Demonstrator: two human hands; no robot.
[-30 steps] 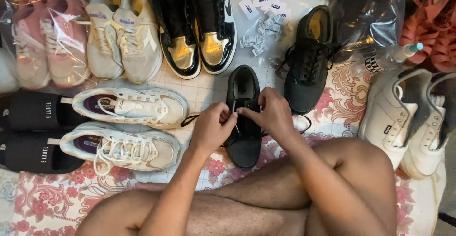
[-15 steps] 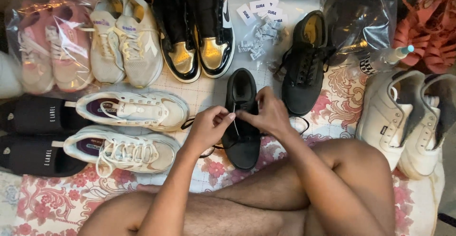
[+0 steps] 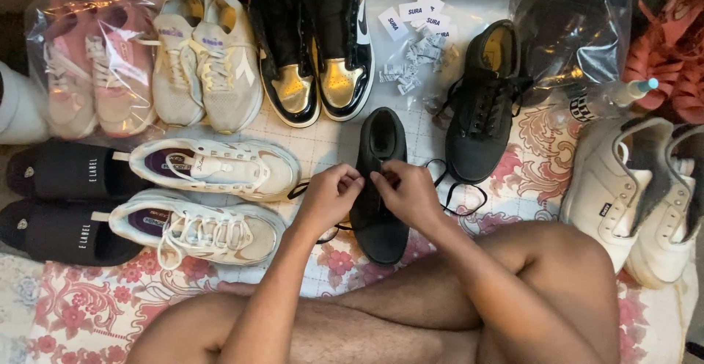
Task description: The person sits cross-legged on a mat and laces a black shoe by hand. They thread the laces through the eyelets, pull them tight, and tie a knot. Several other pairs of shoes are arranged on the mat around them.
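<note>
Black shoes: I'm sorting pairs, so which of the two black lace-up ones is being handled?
The black shoe under both hands, left hand and right hand. Its mate lies untouched farther right.

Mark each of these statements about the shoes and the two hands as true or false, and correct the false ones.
1. Both hands, left hand and right hand, are at the laces of the black shoe. True.
2. The second black shoe lies left of the hands. False: it lies to their right, further up.
3. The pink shoes are inside a clear plastic bag. True.
4. The black and gold shoes are being held. False: they lie untouched at the top.
5. Two white and beige sneakers lie left of the hands. True.
</note>
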